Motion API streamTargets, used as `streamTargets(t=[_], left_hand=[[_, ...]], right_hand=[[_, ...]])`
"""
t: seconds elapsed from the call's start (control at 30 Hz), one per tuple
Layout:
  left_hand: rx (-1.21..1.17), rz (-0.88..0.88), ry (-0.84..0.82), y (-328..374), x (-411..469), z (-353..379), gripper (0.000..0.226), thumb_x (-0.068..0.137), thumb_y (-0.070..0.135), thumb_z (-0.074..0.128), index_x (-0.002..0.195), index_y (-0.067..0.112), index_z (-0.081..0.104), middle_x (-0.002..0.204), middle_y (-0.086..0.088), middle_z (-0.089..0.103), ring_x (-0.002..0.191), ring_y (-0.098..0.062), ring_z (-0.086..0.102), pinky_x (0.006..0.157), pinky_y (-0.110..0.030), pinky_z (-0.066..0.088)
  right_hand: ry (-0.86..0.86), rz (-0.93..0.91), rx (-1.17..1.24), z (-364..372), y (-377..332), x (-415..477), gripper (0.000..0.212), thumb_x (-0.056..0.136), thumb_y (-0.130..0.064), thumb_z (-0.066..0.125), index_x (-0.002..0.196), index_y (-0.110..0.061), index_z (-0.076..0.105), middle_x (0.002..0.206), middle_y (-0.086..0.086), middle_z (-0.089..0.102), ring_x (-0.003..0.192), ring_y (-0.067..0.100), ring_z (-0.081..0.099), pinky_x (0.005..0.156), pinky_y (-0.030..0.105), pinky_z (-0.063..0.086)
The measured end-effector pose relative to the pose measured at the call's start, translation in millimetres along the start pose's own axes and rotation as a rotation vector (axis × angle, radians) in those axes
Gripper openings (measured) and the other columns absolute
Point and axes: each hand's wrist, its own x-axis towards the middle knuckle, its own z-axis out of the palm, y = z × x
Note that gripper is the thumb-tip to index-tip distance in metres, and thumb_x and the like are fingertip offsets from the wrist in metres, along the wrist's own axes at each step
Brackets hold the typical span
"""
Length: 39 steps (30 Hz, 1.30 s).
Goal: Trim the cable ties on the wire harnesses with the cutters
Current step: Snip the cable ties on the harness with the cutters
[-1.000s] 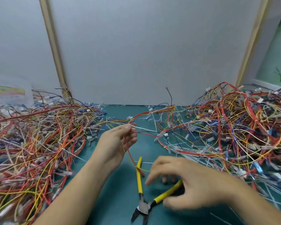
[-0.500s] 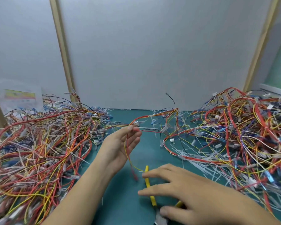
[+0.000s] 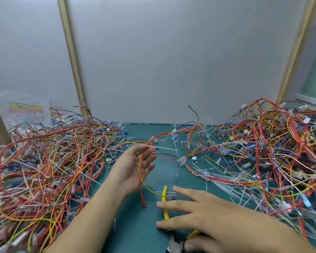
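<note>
Head view: left grip pinches a harness aloft for trimming; right grip, spread, seemingly hovers over near-edge cutters.

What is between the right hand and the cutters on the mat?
Nothing visible. The right hand lies spread directly over the cutters; only a thin yellow wire runs to one handle's far end.

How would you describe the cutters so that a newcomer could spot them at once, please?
On the green mat, find the strip between the left wire pile and the right wire pile. At its near end the cutters lie under the right hand, its fingers spread. They are the only tool, their yellow handles much thicker than the thin yellow wire beside them.
</note>
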Motion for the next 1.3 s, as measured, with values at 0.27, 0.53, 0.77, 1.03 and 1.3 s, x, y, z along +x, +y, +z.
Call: streamTargets(t=[0.27, 0.53, 0.77, 1.03, 1.3], left_hand=[[-0.017, -0.043, 0.041, 2, 6, -8, 0.011, 0.073, 0.017, 0.065, 0.079, 0.010, 0.070, 0.075, 0.001, 0.071, 0.061, -0.011, 0.068, 0.053, -0.021, 0.051], [0.027, 0.031, -0.066, -2, -6, 3, 0.011, 0.080, 0.016, 0.065, 0.087, 0.011, 0.071, 0.082, -0.002, 0.072, 0.075, -0.015, 0.073, 0.059, -0.023, 0.056], [0.343, 0.293, -0.120, -15, -22, 18, 0.013, 0.079, 0.016, 0.069, 0.087, 0.014, 0.079, 0.086, -0.006, 0.073, 0.077, -0.012, 0.066, 0.065, -0.020, 0.052], [0.477, 0.380, -0.190, -24, -25, 23, 0.021, 0.076, 0.017, 0.078, 0.096, 0.019, 0.077, 0.082, -0.009, 0.070, 0.075, -0.020, 0.067, 0.069, -0.024, 0.054], [0.509, 0.396, -0.199, -25, -24, 22, 0.021, 0.078, 0.019, 0.076, 0.099, 0.019, 0.077, 0.077, -0.008, 0.068, 0.073, -0.018, 0.067, 0.068, -0.023, 0.053]], right_hand=[[0.187, -0.097, -0.019, 5, -6, 10, 0.037, 0.106, -0.047, 0.035, 0.137, -0.035, 0.051, 0.143, -0.025, 0.047, 0.149, -0.004, 0.008, 0.121, 0.026, -0.007], [0.752, -0.033, 1.305, -4, -5, -4, 0.041, 0.096, -0.047, 0.045, 0.115, -0.020, 0.070, 0.112, 0.012, 0.071, 0.104, 0.033, 0.071, 0.097, 0.035, 0.053], [0.778, 0.355, 1.612, -3, -6, 3, 0.054, 0.087, -0.054, 0.049, 0.095, -0.006, 0.072, 0.090, 0.022, 0.074, 0.076, 0.031, 0.071, 0.071, 0.037, 0.061], [0.687, 0.607, 1.289, -1, -5, 5, 0.036, 0.094, -0.043, 0.053, 0.086, -0.010, 0.068, 0.068, 0.001, 0.069, 0.061, 0.016, 0.065, 0.059, 0.025, 0.054], [0.637, 0.637, 1.161, -9, -7, 1, 0.031, 0.098, -0.036, 0.051, 0.085, -0.012, 0.067, 0.070, 0.001, 0.071, 0.065, 0.017, 0.069, 0.059, 0.019, 0.053]])
